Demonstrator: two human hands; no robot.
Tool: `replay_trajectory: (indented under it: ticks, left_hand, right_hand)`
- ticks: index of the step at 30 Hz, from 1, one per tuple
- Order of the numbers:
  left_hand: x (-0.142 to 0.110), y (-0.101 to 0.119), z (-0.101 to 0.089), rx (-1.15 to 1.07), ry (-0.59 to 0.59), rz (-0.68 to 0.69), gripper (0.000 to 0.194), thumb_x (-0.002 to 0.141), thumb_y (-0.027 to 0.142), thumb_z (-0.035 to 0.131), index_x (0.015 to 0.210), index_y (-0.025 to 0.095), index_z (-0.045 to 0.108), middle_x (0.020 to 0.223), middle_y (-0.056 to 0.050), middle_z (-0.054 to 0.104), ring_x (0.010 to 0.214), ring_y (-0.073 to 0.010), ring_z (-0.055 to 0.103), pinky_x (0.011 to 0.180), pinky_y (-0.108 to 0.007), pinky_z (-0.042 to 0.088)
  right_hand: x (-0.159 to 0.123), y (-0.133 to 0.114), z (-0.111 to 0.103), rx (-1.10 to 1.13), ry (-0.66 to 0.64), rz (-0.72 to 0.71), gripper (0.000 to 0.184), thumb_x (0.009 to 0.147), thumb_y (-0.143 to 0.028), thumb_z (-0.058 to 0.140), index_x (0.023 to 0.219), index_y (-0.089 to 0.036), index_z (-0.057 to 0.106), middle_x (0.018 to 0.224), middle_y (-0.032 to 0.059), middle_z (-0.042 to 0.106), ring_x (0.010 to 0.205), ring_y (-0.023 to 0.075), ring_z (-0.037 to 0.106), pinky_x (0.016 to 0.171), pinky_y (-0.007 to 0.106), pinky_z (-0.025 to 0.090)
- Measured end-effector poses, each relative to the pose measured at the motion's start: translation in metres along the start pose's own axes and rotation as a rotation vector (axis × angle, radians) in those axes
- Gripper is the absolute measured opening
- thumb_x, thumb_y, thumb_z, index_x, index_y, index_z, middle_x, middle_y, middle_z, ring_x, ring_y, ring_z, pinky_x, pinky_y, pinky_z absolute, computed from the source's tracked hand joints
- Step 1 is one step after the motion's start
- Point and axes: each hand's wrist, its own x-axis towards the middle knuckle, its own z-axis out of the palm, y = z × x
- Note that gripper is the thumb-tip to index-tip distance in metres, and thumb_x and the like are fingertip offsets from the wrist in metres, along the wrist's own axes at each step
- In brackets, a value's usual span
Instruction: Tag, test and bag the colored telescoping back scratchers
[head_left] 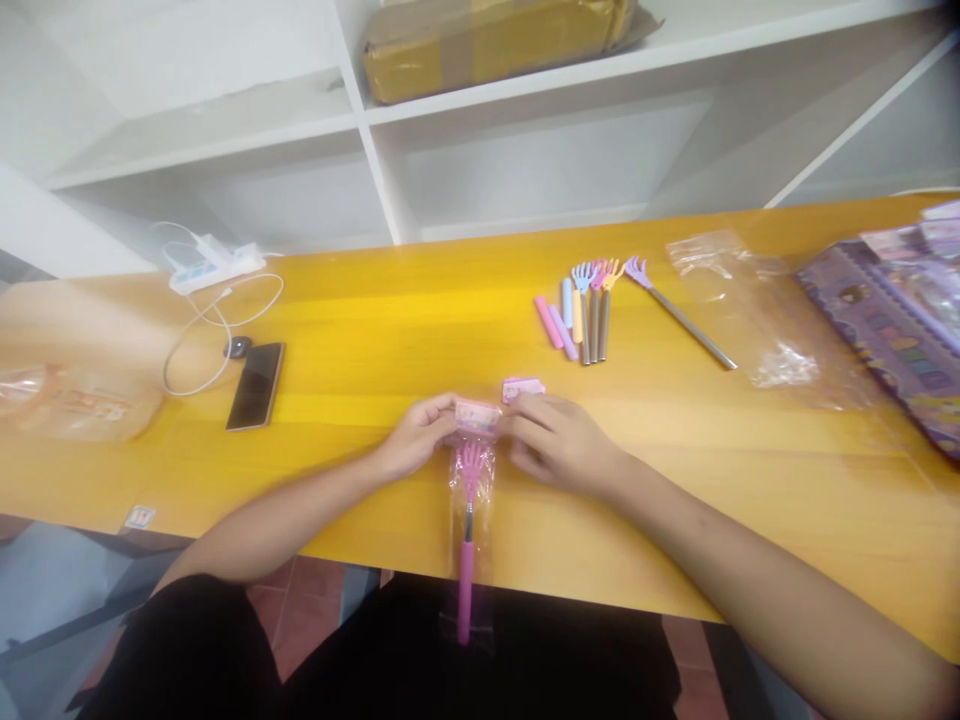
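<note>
My left hand (420, 436) and my right hand (556, 440) pinch the two ends of a pink printed header card (478, 418). Below the card hangs a clear plastic sleeve (487, 490), and inside it lies a pink back scratcher (466, 575) with a hand-shaped head and a metal neck. Its handle end reaches past the table's front edge, over my lap. Just behind my right fingers is a small stack of pink-purple cards (523, 388). Whether the card is fixed to the sleeve I cannot make out.
Several back scratcher heads on rods (595, 325) lie beside loose coloured handles (559, 320). A purple scratcher (690, 325), clear bags (780, 330) and a printed purple box (885, 340) are at right. Leftward are a phone (256, 387), a cable, and a power strip (215, 270).
</note>
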Motion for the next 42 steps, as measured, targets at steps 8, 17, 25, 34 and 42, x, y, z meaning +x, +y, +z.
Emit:
replay_trajectory:
  ticks: [8,17,25,34,42]
  left_hand:
    - [0.0005,-0.0017,-0.0001,-0.041,0.006,0.002,0.036,0.091,0.047,0.079,0.112,0.018,0.074,0.111,-0.011,0.079,0.099,-0.0227,0.076,0.089,-0.033,0.059]
    - [-0.0004,0.0012,0.0017,-0.044,0.012,-0.009,0.035,0.091,0.045,0.079,0.113,0.018,0.075,0.113,-0.011,0.079,0.102,-0.0237,0.077,0.091,-0.035,0.059]
    - [-0.0004,-0.0001,0.0007,-0.043,0.007,-0.014,0.037,0.093,0.048,0.078,0.115,0.019,0.076,0.116,-0.011,0.078,0.104,-0.0235,0.077,0.092,-0.035,0.059]
    - [-0.0001,-0.0010,0.0006,-0.053,0.019,-0.019,0.038,0.092,0.048,0.079,0.114,0.018,0.076,0.115,-0.011,0.078,0.103,-0.0230,0.076,0.092,-0.033,0.059]
    - [-0.0001,-0.0019,0.0002,-0.058,0.022,-0.019,0.039,0.092,0.048,0.080,0.116,0.017,0.076,0.117,-0.011,0.077,0.105,-0.0238,0.076,0.092,-0.034,0.059]
  right_hand:
    - [-0.0016,0.0006,0.0005,0.018,-0.005,0.012,0.023,0.089,-0.005,0.055,0.104,-0.021,0.061,0.091,0.0029,0.062,0.079,0.0167,0.055,0.068,0.030,0.042]
    - [-0.0013,0.0012,0.0002,0.016,-0.018,0.010,0.022,0.090,-0.006,0.053,0.104,-0.021,0.061,0.091,0.0032,0.063,0.078,0.0168,0.055,0.068,0.030,0.043]
    - [0.0007,0.0001,-0.0009,0.014,-0.004,0.001,0.021,0.091,-0.005,0.053,0.103,-0.021,0.059,0.089,0.0026,0.062,0.075,0.0166,0.052,0.067,0.029,0.042]
    - [-0.0003,0.0005,-0.0006,0.016,-0.018,0.004,0.021,0.090,-0.005,0.053,0.103,-0.021,0.059,0.090,0.0028,0.062,0.076,0.0165,0.052,0.067,0.029,0.041]
    - [-0.0013,0.0008,0.0001,0.008,-0.021,0.006,0.021,0.090,-0.005,0.053,0.103,-0.021,0.059,0.089,0.0028,0.062,0.075,0.0167,0.051,0.068,0.029,0.041]
